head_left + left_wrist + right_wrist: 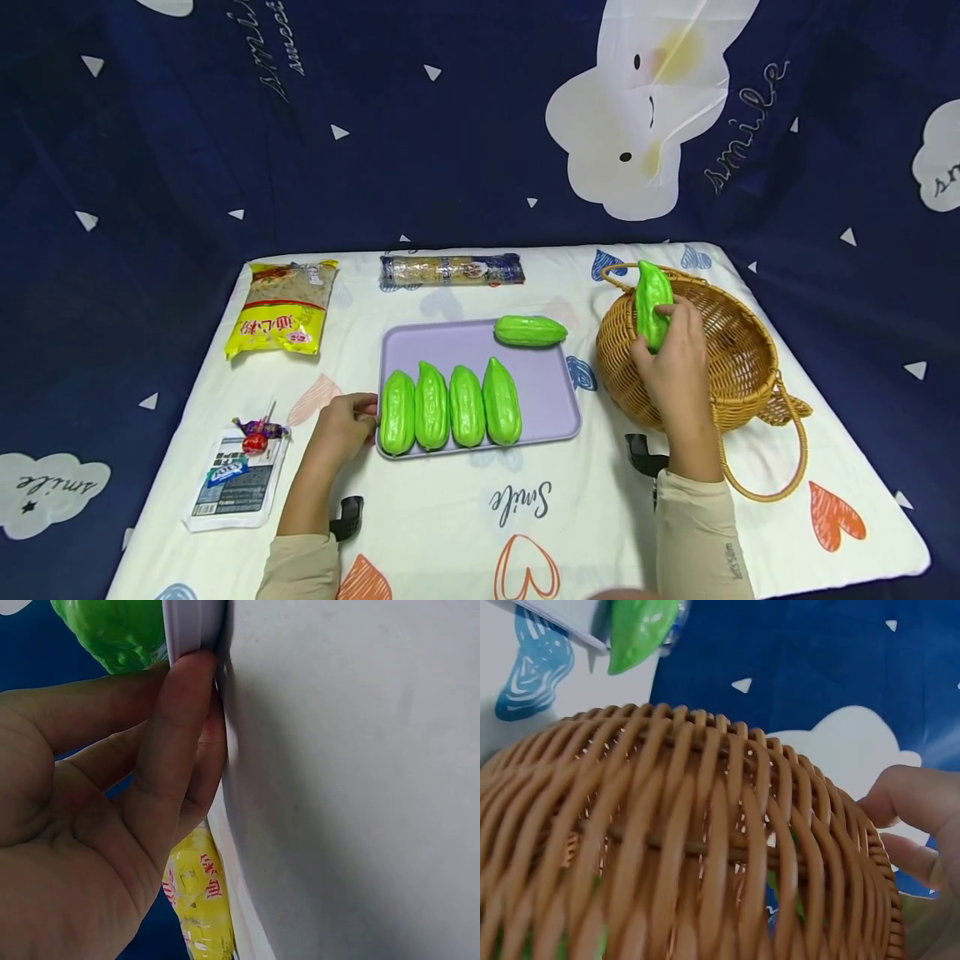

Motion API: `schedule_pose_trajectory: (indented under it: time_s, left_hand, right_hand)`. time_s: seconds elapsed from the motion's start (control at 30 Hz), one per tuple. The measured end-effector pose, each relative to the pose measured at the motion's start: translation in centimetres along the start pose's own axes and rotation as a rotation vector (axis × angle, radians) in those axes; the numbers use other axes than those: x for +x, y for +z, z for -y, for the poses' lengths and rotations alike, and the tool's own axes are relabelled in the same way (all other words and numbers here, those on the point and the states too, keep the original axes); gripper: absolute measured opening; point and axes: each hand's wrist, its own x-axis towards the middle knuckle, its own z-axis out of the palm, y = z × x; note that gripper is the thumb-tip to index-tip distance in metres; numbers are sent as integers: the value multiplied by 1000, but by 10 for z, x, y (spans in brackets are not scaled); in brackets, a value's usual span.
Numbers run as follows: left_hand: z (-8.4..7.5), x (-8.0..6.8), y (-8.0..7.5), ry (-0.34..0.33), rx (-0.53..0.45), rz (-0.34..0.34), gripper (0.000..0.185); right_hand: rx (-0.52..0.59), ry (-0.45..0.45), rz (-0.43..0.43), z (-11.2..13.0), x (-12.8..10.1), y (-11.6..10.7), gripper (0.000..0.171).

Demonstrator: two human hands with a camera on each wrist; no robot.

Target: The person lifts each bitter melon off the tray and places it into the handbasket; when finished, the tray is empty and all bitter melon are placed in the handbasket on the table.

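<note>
My right hand [678, 350] grips a green bitter melon [654, 304], tilted nearly upright, over the near-left rim of a wicker basket [738, 367]. In the right wrist view the basket's weave [682, 825] fills much of the picture, with my fingers at its right rim and bits of green showing through the gaps. My left hand [345, 429] pinches the left edge of a lilac tray [442, 342]; in the left wrist view, thumb and fingers meet at its rim [184, 630]. Several bitter melons [465, 408] lie side by side in the tray. Another melon [529, 331] lies across its far-right corner.
A yellow food bag [281, 308] lies at the far left, and a clear-and-blue packet [452, 269] at the back. Wrapped candies [255, 442] sit on a flat white package [236, 492] at the near left. The basket's loop handle [802, 458] lies toward the near right.
</note>
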Motion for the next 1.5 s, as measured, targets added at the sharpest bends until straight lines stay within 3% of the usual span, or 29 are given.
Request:
schedule_pose_trajectory:
  time_s: [0.23,0.73,0.87,1.0,1.07,1.27,1.4,1.5]
  left_hand:
    - [-1,0,-1,9,20,-10,37]
    - [-2,1,-1,6,25,-8,37]
    - [-2,1,-1,6,32,-9,37]
    - [-3,2,-1,8,29,-8,37]
    - [-3,2,-1,9,21,-7,37]
    - [-2,2,0,7,-3,-8,36]
    - [-1,3,1,3,-13,-5,37]
    - [-1,2,2,-3,-22,-6,37]
  right_hand:
    - [-48,72,106,-1,0,-6,43]
    - [-63,109,135,-2,-5,-9,40]
    - [-39,64,70,4,-8,-7,38]
    - [23,-102,12,19,-17,4,32]
    - [37,-193,69,30,-24,12,32]
    - [-54,-353,434,57,-52,48,42]
    - [-90,-379,591,63,-69,69,45]
    - [-99,-359,663,65,-78,78,46]
